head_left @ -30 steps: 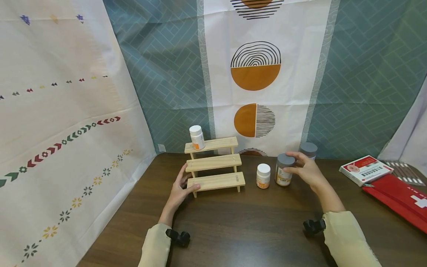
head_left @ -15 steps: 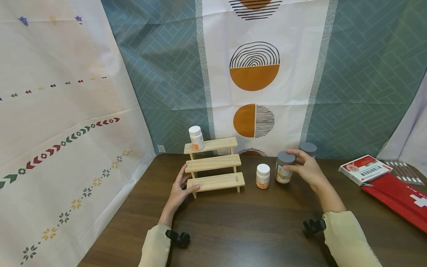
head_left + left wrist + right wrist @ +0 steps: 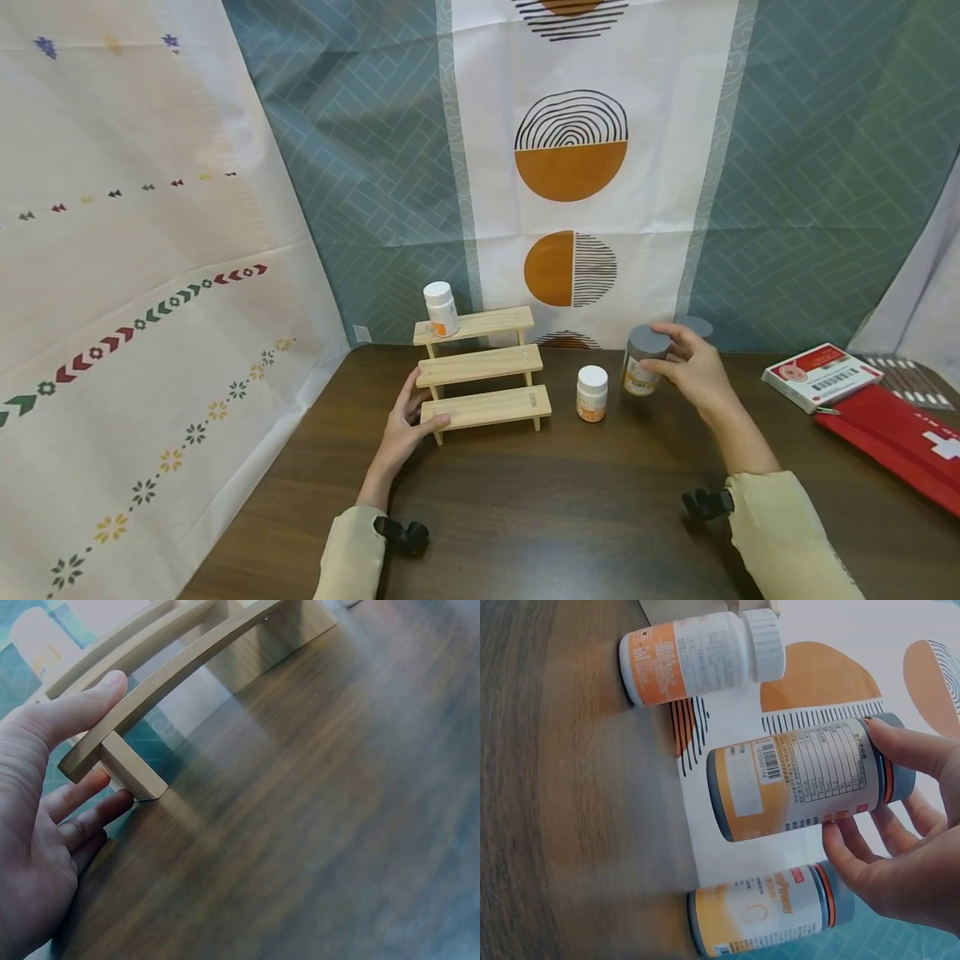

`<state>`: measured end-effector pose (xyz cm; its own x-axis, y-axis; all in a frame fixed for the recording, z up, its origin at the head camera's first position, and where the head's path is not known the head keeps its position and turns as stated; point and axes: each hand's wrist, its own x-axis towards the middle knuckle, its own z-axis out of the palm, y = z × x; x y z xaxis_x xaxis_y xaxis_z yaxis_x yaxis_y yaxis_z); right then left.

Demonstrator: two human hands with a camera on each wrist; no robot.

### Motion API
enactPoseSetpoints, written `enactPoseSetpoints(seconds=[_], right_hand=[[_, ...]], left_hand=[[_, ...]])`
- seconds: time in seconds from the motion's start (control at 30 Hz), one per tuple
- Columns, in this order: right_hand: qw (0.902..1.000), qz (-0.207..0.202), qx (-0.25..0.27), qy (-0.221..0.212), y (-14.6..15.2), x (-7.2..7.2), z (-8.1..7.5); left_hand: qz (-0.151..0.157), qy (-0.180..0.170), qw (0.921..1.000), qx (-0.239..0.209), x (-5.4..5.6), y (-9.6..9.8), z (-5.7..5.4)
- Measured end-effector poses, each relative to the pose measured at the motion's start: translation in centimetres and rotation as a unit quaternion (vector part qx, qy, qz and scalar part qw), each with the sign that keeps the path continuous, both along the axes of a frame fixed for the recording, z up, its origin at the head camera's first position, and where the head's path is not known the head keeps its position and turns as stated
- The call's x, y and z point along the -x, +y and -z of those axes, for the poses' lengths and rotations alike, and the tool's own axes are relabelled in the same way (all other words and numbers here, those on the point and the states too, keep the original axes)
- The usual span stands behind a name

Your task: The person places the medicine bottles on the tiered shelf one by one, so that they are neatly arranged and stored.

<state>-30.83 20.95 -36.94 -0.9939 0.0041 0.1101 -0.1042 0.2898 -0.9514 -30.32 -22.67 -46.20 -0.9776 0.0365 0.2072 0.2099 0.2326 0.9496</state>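
My right hand (image 3: 699, 372) grips a grey-lidded supplement bottle (image 3: 640, 377) by its lid and upper side, thumb and fingers on opposite sides. In the right wrist view this bottle (image 3: 787, 780), with an orange and white label, is raised off the table. My left hand (image 3: 399, 433) holds the left end of a three-tier wooden stand (image 3: 487, 408), its thumb on the lowest step and its fingers around the end by the leg. A white pill bottle (image 3: 441, 310) stands on the top step at the left. Another white pill bottle (image 3: 592, 394) stands on the table between stand and right hand.
A second grey-lidded bottle (image 3: 769, 909) stands behind my right hand, partly hidden in the head view. At the right lie a red and white box (image 3: 821, 377), a red first-aid pouch (image 3: 900, 433) and a strip of swabs (image 3: 911, 383). Patterned cloth (image 3: 570, 267) hangs behind the table.
My right hand has raised the grey-lidded supplement bottle from the table, moving it up and slightly back. The left hand keeps its place on the stand.
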Motion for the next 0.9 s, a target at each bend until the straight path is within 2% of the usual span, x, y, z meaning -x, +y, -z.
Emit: enactPoseSetpoints(seconds=[0.27,0.57,0.73,0.9], right_hand=[[0.9997,0.013,0.009,0.017,-0.9,0.2,-0.8],[0.9982,0.004,-0.023,0.055,-2.6,1.6,-4.6],[0.9971,-0.015,-0.023,0.072,-3.9,2.4,-6.0],[0.9954,-0.045,-0.022,0.081,-6.0,3.4,-6.7]], left_hand=[[0.005,-0.004,1.0,-0.004,-0.1,0.1,0.0],[0.003,-0.001,0.9999,-0.01,0.0,0.1,-0.2],[0.004,-0.004,1.0,-0.002,0.0,0.1,-0.1],[0.004,-0.002,1.0,-0.006,0.0,0.1,-0.1]])
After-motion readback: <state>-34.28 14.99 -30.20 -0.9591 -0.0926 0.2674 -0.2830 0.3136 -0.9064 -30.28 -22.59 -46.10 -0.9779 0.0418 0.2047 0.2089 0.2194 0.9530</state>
